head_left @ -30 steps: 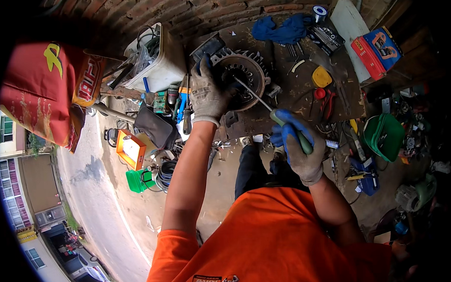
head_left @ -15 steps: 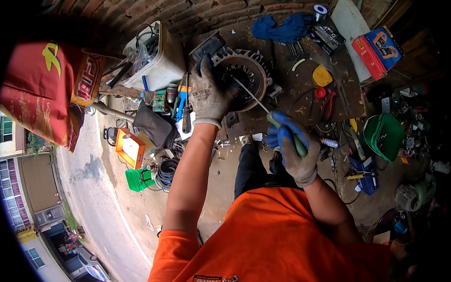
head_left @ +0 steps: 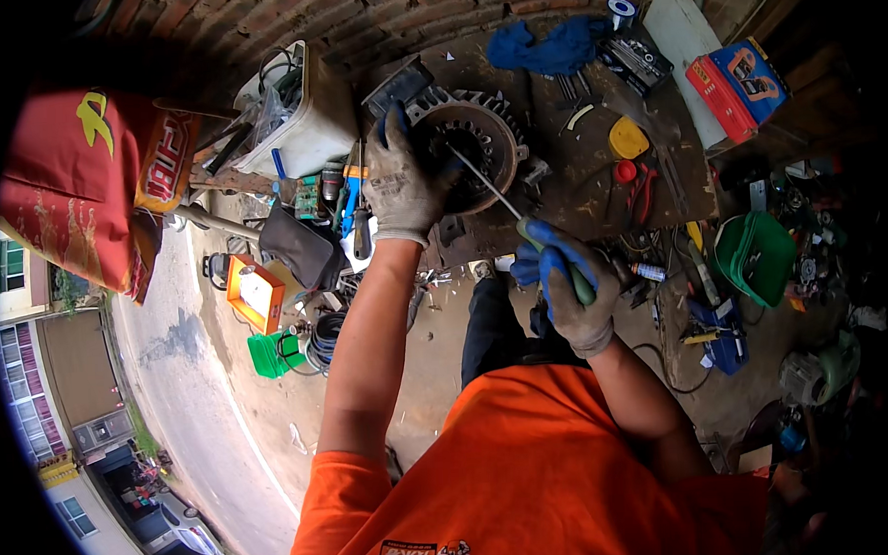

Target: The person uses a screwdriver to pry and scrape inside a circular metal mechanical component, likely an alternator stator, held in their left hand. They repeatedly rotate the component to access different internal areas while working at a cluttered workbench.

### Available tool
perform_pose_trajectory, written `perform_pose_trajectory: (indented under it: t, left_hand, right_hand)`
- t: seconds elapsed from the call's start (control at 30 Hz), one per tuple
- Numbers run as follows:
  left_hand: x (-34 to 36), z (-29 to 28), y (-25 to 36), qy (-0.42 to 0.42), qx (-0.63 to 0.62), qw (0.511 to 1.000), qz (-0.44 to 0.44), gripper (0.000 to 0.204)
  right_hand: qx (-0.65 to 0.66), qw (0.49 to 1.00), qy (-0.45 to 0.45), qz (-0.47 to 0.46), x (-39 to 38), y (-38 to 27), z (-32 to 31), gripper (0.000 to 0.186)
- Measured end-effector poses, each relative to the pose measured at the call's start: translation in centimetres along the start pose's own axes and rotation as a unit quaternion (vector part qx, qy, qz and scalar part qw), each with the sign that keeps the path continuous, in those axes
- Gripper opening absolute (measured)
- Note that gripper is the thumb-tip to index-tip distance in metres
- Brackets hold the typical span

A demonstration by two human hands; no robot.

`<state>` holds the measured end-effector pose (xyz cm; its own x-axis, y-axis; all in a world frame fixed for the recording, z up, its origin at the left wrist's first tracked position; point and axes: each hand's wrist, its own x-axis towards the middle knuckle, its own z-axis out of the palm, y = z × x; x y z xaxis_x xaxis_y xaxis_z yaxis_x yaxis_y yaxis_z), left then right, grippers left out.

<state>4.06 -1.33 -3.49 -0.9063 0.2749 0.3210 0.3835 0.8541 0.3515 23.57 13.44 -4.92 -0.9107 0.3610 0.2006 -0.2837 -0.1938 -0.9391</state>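
My right hand (head_left: pixel 584 307), in a grey glove with blue fingers, is closed round the green handle of a screwdriver (head_left: pixel 492 189). Its long metal shaft slants up and left into the middle of a round, finned metal housing (head_left: pixel 502 185) lying on the bench. A ring of holes shows inside this dark part. My left hand (head_left: pixel 400 196), gloved alike, grips the housing's left side, with the thumb reaching over the rim and a finger pointing away from me. The exact spot the screwdriver's tip touches is too dark to tell.
The brown workbench (head_left: pixel 583 199) carries red-handled pliers (head_left: pixel 642 192), a yellow tape measure (head_left: pixel 628 137), a blue cloth (head_left: pixel 544 47) and a socket set (head_left: pixel 636 63). A white bin (head_left: pixel 323 120) of tools stands left. A green basket (head_left: pixel 756 257) sits among floor clutter at right.
The view has shifted slightly. My right hand and the screwdriver have moved a little to the left, while my left hand keeps its place on the housing.
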Motion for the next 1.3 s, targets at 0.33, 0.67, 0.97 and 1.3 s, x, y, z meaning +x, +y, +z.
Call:
perform_pose_trajectory:
  t: [0.33,0.67,0.97,1.3]
  left_hand:
    - [0.8,0.6,-0.7,0.030,-0.002,0.999,0.025,0.095]
    - [0.5,0.2,-0.3,0.023,-0.006,1.000,0.002,0.086]
    - [1.2,0.8,-1.4,0.034,0.012,0.999,0.019,0.097]
    - [2.0,0.2,-1.2,0.016,0.011,1.000,0.004,0.100]
  right_hand:
    - [-0.175,0.979,0.013,-0.105,1.6,-0.6,2.7,0.040]
    - [-0.259,0.958,0.001,-0.126,6.7,-2.8,4.5,0.033]
    - [-0.313,0.946,-0.018,-0.087,10.2,-2.6,6.2,0.024]
    - [-0.164,0.985,-0.005,-0.053,10.9,1.5,4.8,0.025]
